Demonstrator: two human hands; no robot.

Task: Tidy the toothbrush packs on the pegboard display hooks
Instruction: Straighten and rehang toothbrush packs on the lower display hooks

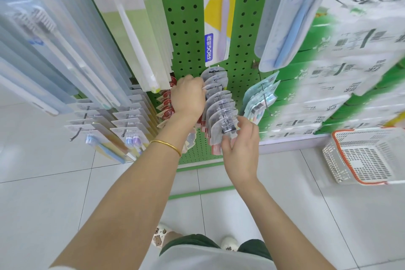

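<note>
Green pegboard (186, 28), toothbrush packs (221, 105) on hooks (267, 103)

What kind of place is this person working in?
Most likely a shop aisle, in the toothbrush section: a green pegboard whose hooks carry rows of packaged toothbrushes, and a white plastic basket set down on the tiled floor.

Both arms reach out — left hand (188, 96) curled, right hand (240, 147) pinching.
</note>
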